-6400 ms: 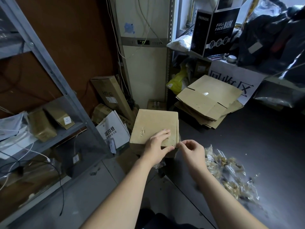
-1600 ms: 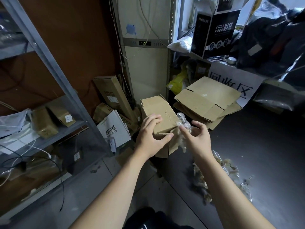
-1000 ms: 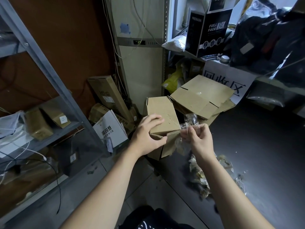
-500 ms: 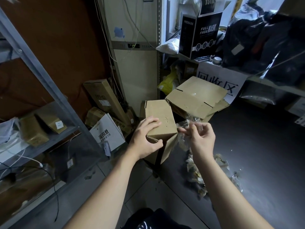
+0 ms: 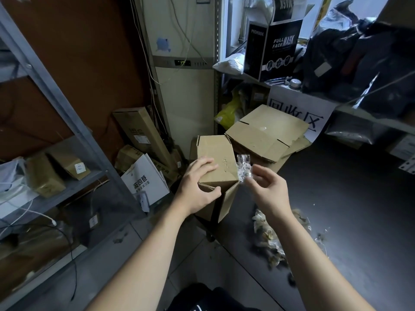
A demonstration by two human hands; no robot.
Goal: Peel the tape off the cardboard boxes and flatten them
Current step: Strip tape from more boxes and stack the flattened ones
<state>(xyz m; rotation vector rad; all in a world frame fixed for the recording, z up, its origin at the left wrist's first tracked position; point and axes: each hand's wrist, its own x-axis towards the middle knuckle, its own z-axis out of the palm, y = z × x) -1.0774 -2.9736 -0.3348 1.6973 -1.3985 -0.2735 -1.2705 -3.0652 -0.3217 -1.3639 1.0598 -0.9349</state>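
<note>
Over a dark surface (image 5: 359, 209) by metal shelves (image 5: 67, 113), the left grip (image 5: 197, 185) clasps one box (image 5: 215, 158), and the right grip (image 5: 267, 189) pinches one tape strip (image 5: 243, 164).

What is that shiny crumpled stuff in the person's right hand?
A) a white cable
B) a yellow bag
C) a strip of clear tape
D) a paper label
C: the right hand pinches a crumpled strip of clear tape beside the cardboard box, which the left hand grips.
</note>
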